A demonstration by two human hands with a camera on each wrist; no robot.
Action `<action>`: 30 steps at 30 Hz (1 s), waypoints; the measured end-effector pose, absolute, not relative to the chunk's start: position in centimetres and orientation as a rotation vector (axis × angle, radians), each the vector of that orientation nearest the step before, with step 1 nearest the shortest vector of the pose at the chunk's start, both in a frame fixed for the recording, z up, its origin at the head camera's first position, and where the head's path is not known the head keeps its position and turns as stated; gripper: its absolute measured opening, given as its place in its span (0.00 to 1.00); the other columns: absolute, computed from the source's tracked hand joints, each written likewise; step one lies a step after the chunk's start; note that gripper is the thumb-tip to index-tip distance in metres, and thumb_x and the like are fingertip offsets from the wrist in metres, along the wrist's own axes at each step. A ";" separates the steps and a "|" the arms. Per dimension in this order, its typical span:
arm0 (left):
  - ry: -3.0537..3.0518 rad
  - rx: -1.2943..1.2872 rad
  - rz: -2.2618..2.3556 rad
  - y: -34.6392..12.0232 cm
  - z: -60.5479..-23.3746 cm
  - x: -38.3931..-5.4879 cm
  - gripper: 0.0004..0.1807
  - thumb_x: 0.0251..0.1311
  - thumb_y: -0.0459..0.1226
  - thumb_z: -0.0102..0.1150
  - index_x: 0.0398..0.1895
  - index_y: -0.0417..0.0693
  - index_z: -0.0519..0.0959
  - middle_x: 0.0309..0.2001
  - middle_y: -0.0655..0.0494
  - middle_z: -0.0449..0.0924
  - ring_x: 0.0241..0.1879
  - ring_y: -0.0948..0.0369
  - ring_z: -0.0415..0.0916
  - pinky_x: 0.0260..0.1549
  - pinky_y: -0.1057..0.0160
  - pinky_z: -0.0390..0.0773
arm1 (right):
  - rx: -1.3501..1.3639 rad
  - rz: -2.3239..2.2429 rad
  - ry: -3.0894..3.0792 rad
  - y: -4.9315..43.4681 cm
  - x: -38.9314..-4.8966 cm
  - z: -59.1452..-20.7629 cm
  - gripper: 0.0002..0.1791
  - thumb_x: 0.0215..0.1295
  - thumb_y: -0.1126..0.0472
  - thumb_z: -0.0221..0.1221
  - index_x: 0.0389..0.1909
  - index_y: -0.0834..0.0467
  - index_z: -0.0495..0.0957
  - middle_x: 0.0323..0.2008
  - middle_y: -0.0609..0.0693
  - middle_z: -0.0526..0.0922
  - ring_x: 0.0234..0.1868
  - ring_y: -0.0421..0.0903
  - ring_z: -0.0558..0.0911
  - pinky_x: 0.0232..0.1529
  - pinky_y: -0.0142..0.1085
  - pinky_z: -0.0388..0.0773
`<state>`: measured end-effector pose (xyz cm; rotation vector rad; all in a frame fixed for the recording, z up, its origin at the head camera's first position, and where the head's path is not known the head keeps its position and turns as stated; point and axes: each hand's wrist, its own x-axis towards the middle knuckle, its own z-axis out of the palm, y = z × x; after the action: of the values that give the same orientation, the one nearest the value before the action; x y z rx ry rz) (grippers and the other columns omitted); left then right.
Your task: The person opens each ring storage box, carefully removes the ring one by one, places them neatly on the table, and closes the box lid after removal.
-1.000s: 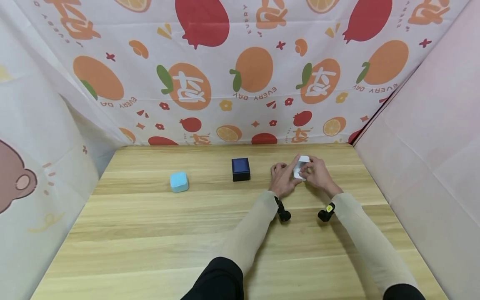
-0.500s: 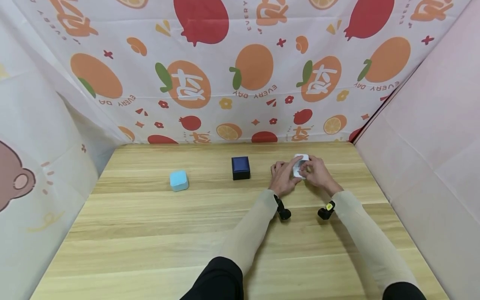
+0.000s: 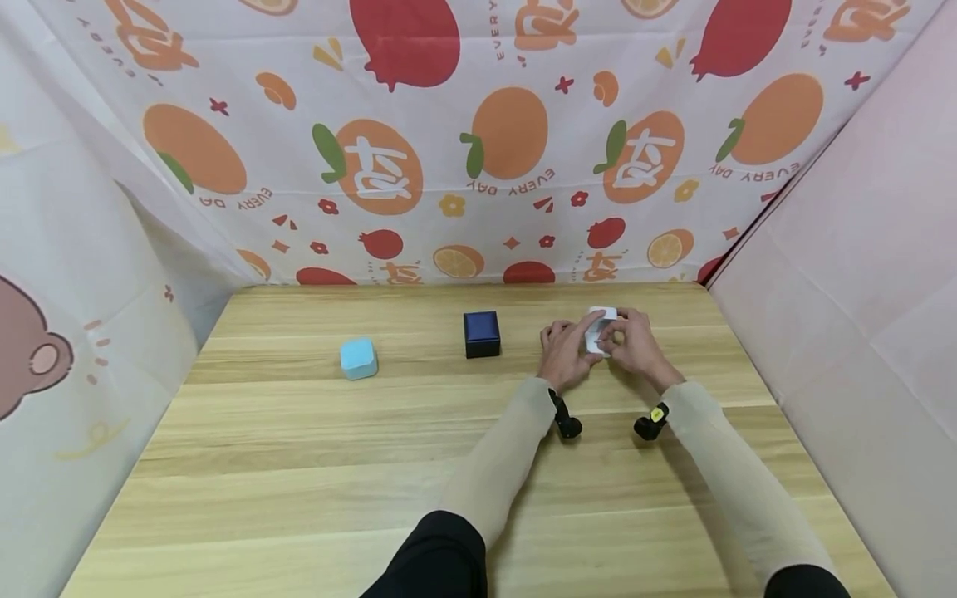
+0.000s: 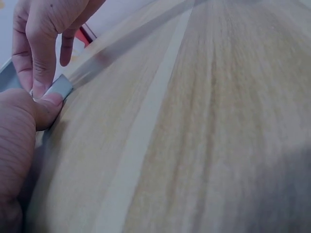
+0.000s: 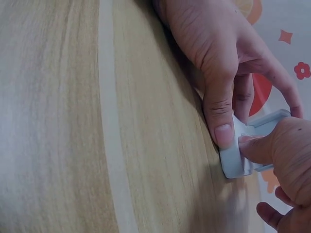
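An open white jewellery box (image 3: 602, 312) stands at the back right of the table, its lid raised in the right wrist view. My left hand (image 3: 566, 357) holds it from the left, the thumb pressed on the near wall of the base (image 5: 233, 162). From the right, my right hand (image 3: 635, 345) reaches in, thumb and fingers pinched together inside the box. A tiny shiny edge, seemingly a ring (image 4: 31, 92), shows at those fingertips in the left wrist view; the rest of it is hidden.
A dark blue box (image 3: 482, 335) stands shut left of the hands. Farther left is a light blue box (image 3: 359, 359). Patterned cloth (image 3: 508, 191) hangs behind the table (image 3: 299, 465), with pale cloth (image 3: 845, 249) along the right side.
The head view tilts slightly. Both hands keep their places at the white box, with no clear movement of the fingers.
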<state>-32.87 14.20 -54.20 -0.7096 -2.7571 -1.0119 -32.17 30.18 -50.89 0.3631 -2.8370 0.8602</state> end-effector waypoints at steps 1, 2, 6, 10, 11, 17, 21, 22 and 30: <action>-2.763 -0.706 -1.000 14.2 -54.2 -32.8 0.47 0.48 0.48 0.64 0.64 0.87 0.43 0.54 0.67 0.75 0.56 0.58 0.60 0.56 0.52 0.51 | 0.362 0.859 -2.836 30.2 -32.1 -50.9 0.04 0.48 0.64 0.65 0.21 0.57 0.79 0.56 0.66 0.68 0.61 0.63 0.60 0.61 0.57 0.51; -2.767 -0.704 -0.990 14.2 -54.2 -32.8 0.47 0.48 0.48 0.64 0.64 0.87 0.43 0.54 0.67 0.75 0.57 0.58 0.60 0.57 0.51 0.51 | 0.360 0.860 -2.835 30.2 -32.1 -50.9 0.04 0.48 0.64 0.66 0.21 0.57 0.79 0.56 0.66 0.67 0.61 0.63 0.60 0.61 0.57 0.51; -2.769 -0.699 -0.970 14.3 -54.1 -32.8 0.47 0.48 0.48 0.64 0.64 0.87 0.44 0.56 0.67 0.74 0.60 0.56 0.59 0.58 0.48 0.50 | 0.365 0.845 -2.814 30.1 -32.0 -50.9 0.04 0.47 0.65 0.66 0.21 0.58 0.79 0.56 0.66 0.68 0.61 0.63 0.60 0.61 0.57 0.51; -2.765 -0.695 -0.952 14.3 -54.2 -32.8 0.47 0.48 0.48 0.64 0.64 0.87 0.43 0.57 0.67 0.73 0.63 0.55 0.58 0.60 0.45 0.48 | 0.370 0.832 -2.800 30.1 -31.9 -50.8 0.04 0.46 0.65 0.66 0.21 0.58 0.80 0.55 0.66 0.68 0.60 0.63 0.60 0.60 0.57 0.52; -2.765 -0.696 -0.943 14.3 -54.2 -32.8 0.47 0.48 0.48 0.64 0.64 0.87 0.43 0.57 0.66 0.73 0.63 0.55 0.58 0.60 0.44 0.48 | 0.371 0.828 -2.801 30.1 -31.9 -50.8 0.04 0.46 0.65 0.66 0.21 0.58 0.80 0.56 0.66 0.68 0.61 0.63 0.60 0.60 0.57 0.52; -2.776 -0.689 -0.910 14.4 -54.5 -32.8 0.48 0.49 0.49 0.63 0.64 0.89 0.40 0.54 0.63 0.75 0.65 0.54 0.57 0.62 0.42 0.46 | 0.376 0.812 -2.803 30.3 -31.7 -50.8 0.04 0.46 0.63 0.67 0.20 0.55 0.80 0.57 0.65 0.68 0.61 0.62 0.59 0.61 0.56 0.52; -2.769 -0.682 -0.901 14.5 -54.6 -32.7 0.48 0.48 0.50 0.63 0.64 0.88 0.41 0.54 0.61 0.75 0.65 0.52 0.57 0.62 0.41 0.45 | 0.396 0.795 -2.778 30.3 -31.6 -50.8 0.05 0.45 0.64 0.67 0.19 0.56 0.80 0.56 0.66 0.69 0.61 0.61 0.61 0.61 0.55 0.52; -2.768 -0.680 -0.895 14.5 -54.6 -32.7 0.48 0.47 0.50 0.64 0.64 0.88 0.41 0.53 0.60 0.75 0.65 0.52 0.57 0.62 0.41 0.45 | 0.403 0.789 -2.771 30.3 -31.6 -50.8 0.05 0.45 0.64 0.67 0.19 0.56 0.80 0.56 0.66 0.69 0.61 0.61 0.62 0.61 0.55 0.52; -2.777 -0.670 -0.876 14.4 -54.6 -32.8 0.49 0.47 0.51 0.63 0.63 0.89 0.40 0.54 0.59 0.75 0.66 0.51 0.55 0.63 0.40 0.45 | 0.436 0.752 -2.759 30.4 -31.8 -50.9 0.05 0.43 0.64 0.68 0.18 0.54 0.80 0.56 0.66 0.69 0.60 0.61 0.62 0.60 0.56 0.52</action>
<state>-32.78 14.41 -54.55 -0.6699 -2.7774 -0.8763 -31.80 30.35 -50.85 0.4356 -2.7595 0.7518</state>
